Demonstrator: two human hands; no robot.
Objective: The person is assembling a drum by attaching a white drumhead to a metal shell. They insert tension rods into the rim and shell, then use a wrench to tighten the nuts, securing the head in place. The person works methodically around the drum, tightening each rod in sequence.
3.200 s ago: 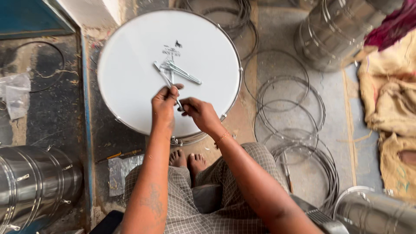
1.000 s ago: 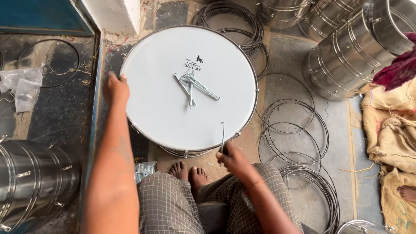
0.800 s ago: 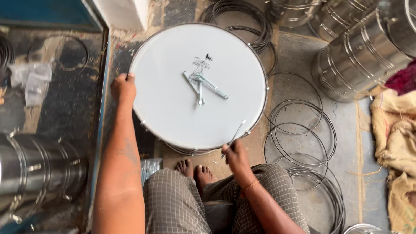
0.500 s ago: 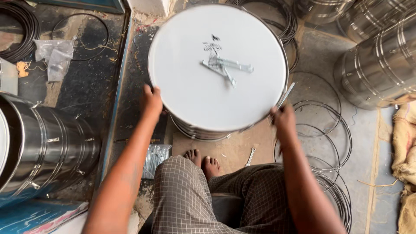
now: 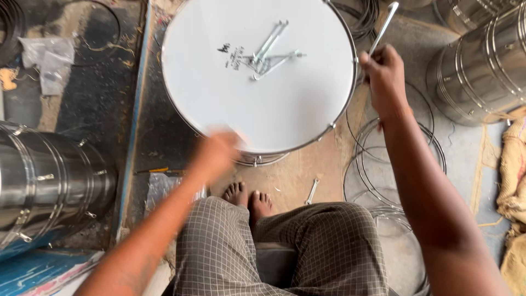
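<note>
1. Head view: A seated person is working a large round drum with a white skin and metal rim (image 5: 257,104), which is standing on the workshop floor just beyond bare feet (image 5: 249,200).
2. The right hand (image 5: 383,74) is closing its fingers around a thin silver metal rod (image 5: 383,27) at the drum's right edge.
3. The left hand (image 5: 216,153), blurred, is sitting at the near rim; its finger spread cannot be told.
4. Loose silver rods (image 5: 268,52) are lying on the skin.
5. The drum looks bulky yet rigid; its taut skin seems dentable, so the rim is likely the safest hold.
6. Steel shells (image 5: 482,60) and wire hoops (image 5: 394,164) are flanking it.
</note>
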